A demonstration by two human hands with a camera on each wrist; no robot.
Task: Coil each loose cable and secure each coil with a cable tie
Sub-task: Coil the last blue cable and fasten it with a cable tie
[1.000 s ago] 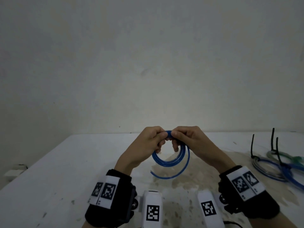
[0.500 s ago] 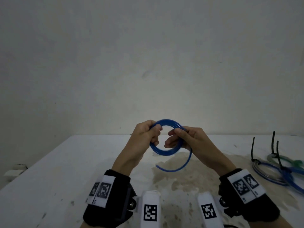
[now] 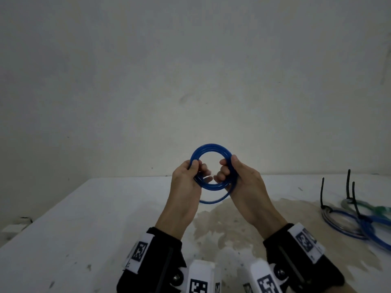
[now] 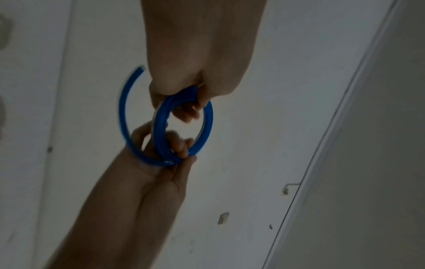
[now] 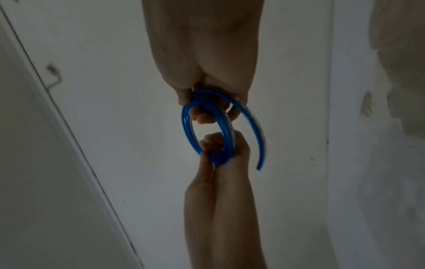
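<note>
A blue cable (image 3: 211, 148) is wound into a small ring of several turns and held up above the white table (image 3: 105, 218). My left hand (image 3: 193, 173) grips the ring's left side, thumb in front and fingers curled through the hole. My right hand (image 3: 228, 169) grips the right side the same way. A loose tail (image 3: 213, 201) curves out below the ring. In the left wrist view my left hand (image 4: 197, 91) holds the coil (image 4: 208, 118) opposite the right hand (image 4: 174, 160). In the right wrist view my right hand (image 5: 207, 87) holds the coil (image 5: 186, 125), its tail (image 5: 261, 132) hanging free.
At the table's right edge lie tied coils (image 3: 342, 223) of blue and grey cable, with black cable ties (image 3: 348, 182) sticking upright, and a green cable (image 3: 378, 208). A brown stain (image 3: 232, 227) spreads under my hands. A plain wall stands behind the table.
Both hands have risen with the coil and turned it upright to face me. They have moved apart from a shared pinch at the top to opposite sides of the ring.
</note>
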